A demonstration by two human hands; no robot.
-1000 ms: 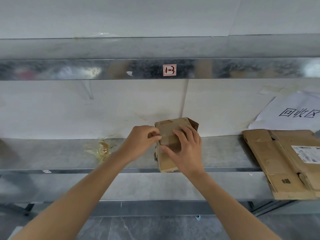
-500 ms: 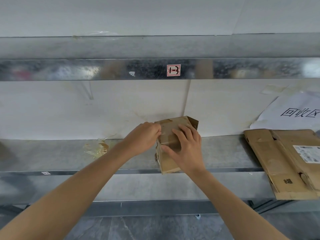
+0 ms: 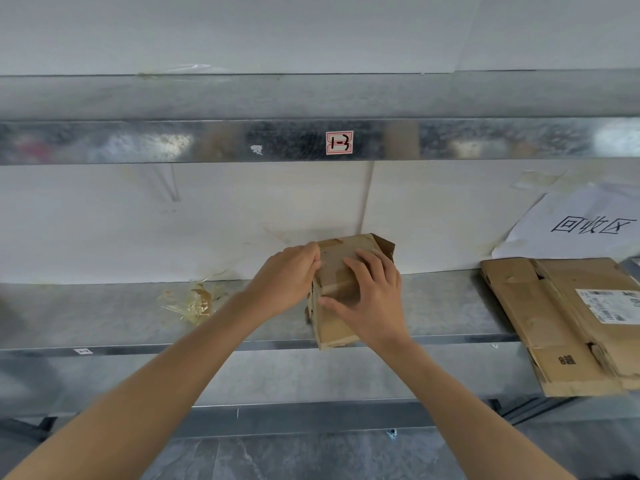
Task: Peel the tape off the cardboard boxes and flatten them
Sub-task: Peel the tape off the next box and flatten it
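1. Box point(image 3: 337, 296): stands at the front edge of the shelf point(image 3: 104, 317), not yet flattened. A glossy tape point(image 3: 341, 289) band crosses its face, and a far flap is open.
2. Left hand point(image 3: 287, 278): fingers curled tight at the box's upper left edge, gripping there. Whether they pinch tape or cardboard is hidden.
3. Right hand point(image 3: 374, 299): fingers spread and bent over the box top, thumb across the front, holding it.
4. Judged done: flat cardboard point(image 3: 554, 323) lies well right of the box, and a tape wad point(image 3: 197, 303) lies to its left.
5. Judged left: peel this box's tape, then flatten it.
6. Room: galvanised metal shelving. A white wall point(image 3: 242, 220) is behind the box, a tagged beam point(image 3: 138, 142) above it and a paper sign point(image 3: 588, 223) to the upper right.
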